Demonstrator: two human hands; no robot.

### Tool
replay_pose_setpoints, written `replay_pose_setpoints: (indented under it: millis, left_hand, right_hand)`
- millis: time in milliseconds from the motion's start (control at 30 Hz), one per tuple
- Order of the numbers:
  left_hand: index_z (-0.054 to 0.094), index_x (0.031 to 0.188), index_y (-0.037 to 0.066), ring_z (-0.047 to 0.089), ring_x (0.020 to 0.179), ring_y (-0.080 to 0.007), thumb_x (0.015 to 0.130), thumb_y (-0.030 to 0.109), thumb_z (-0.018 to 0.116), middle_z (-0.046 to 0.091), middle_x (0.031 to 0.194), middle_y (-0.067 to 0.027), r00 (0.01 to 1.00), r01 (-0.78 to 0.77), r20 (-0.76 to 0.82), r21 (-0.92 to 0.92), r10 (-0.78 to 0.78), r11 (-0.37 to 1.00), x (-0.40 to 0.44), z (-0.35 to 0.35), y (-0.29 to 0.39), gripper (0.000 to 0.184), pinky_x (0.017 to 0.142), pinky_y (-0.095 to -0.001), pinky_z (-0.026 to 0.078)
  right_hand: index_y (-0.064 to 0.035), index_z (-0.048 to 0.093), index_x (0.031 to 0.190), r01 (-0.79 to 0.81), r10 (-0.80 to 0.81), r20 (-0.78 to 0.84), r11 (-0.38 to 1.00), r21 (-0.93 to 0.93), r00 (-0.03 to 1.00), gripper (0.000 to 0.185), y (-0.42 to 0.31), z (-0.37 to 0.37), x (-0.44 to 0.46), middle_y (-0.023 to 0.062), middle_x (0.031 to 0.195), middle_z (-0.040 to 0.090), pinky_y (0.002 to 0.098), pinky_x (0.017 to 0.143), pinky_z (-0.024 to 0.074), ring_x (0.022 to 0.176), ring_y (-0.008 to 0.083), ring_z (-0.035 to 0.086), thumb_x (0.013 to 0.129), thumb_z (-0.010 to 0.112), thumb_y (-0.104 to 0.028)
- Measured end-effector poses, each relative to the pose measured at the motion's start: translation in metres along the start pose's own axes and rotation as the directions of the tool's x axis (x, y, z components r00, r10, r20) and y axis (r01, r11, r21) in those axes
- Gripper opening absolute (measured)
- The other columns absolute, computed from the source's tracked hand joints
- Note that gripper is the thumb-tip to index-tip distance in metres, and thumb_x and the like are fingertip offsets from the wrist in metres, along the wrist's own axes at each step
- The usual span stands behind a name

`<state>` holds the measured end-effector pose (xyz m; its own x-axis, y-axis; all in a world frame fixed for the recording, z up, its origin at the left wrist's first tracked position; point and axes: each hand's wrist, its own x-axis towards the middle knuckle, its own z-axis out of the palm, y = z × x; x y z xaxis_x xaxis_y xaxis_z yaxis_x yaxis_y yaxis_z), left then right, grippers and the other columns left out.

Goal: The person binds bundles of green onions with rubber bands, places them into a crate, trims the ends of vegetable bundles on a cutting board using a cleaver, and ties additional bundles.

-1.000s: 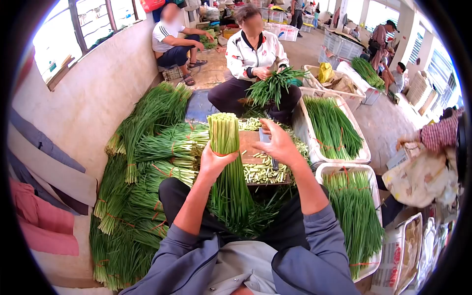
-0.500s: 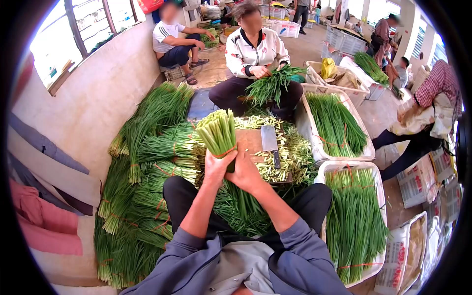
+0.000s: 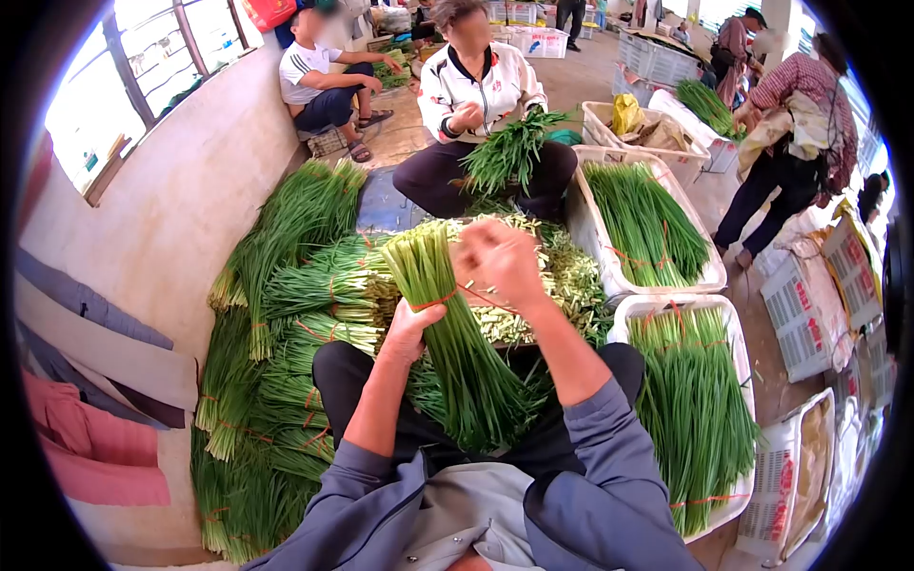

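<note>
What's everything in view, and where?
Held bunch: one, green, centre
Tie: one, red, around held bunch
Stacked bunches: many, green, left
Cut stalks: many, pale green, ahead
Nearest crates: two, white, right, filled with bunches
Other crates: several, mostly white, farther right
Bag: one, yellow, rear crate
Cloth: count unclear, pink, left
Window: one, dark-framed, upper left
Co-worker: one, white jacket, ahead
Other people: several, mixed clothing, background
Left hand: one, bare, around held bunch
Right hand: one, bare, blurred, centre
Sleeves: two, grey, foreground

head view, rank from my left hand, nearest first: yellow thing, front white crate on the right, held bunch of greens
1. held bunch of greens: in the left hand's grip
2. front white crate: to the right
3. yellow thing: upper right, well beyond
</note>
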<state>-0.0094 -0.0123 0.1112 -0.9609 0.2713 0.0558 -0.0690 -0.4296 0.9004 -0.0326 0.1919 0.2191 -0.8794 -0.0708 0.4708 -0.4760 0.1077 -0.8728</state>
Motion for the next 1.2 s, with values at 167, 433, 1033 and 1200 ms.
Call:
replay_pose_setpoints:
  millis: [167, 433, 1033, 1200]
  left_hand:
    - [0.059, 0.128, 0.002, 0.063, 0.102, -0.0175, 0.077, 0.029, 0.084, 0.066, 0.115, -0.0044, 0.999, 0.036, 0.000, -0.062, -0.036, 0.997, -0.005, -0.017, -0.004, 0.063, 0.091, -0.0347, 0.052]
    - [0.059, 0.128, 0.001, 0.066, 0.104, -0.0147, 0.075, 0.008, 0.084, 0.068, 0.116, -0.0049, 0.999, -0.024, 0.043, 0.181, 0.016, 0.983, -0.003, 0.015, 0.007, 0.059, 0.090, -0.0333, 0.055]
    - [0.055, 0.129, 0.000, 0.065, 0.110, -0.0155, 0.068, 0.010, 0.096, 0.068, 0.121, -0.0062, 0.973, -0.191, -0.022, 0.475, 0.228, 0.859, -0.006, 0.015, -0.002, 0.074, 0.097, -0.0338, 0.054]
    - [0.055, 0.129, 0.000, 0.064, 0.110, -0.0145, 0.067, 0.008, 0.096, 0.068, 0.121, -0.0063, 0.973, -0.215, 0.020, 0.451, 0.232, 0.866, -0.010, 0.023, -0.002, 0.074, 0.097, -0.0325, 0.053]
  right_hand:
    - [-0.0010, 0.069, 0.098, -0.057, 0.076, -0.232, 0.994, 0.089, 0.970, 0.010, 0.015, -0.064, 0.022, 0.0041, 0.080, 0.069, 0.0265, 0.059, 0.0558, 0.064, 0.0112, 0.066, 0.101, 0.063, -0.009]
    - [0.0029, 0.029, 0.153, -0.125, 0.094, 0.243, 0.985, 0.115, 0.965, 0.105, 0.035, 0.014, -0.035, 0.0202, 0.142, 0.054, 0.0405, 0.109, 0.0464, 0.130, 0.0286, 0.055, 0.074, 0.093, -0.021]
    - [-0.0003, 0.074, 0.105, -0.032, 0.016, -0.102, 0.987, -0.160, 0.995, 0.018, -0.006, -0.043, -0.075, 0.0094, 0.097, 0.073, 0.0284, 0.078, 0.0536, 0.086, 0.0174, 0.070, 0.088, 0.072, -0.001]
    - [0.0018, 0.073, 0.104, -0.171, 0.182, -0.183, 0.982, 0.077, 0.966, 0.014, -0.019, -0.047, -0.057, 0.0055, 0.098, 0.073, 0.0264, 0.076, 0.0540, 0.084, 0.0096, 0.067, 0.094, 0.071, -0.007]
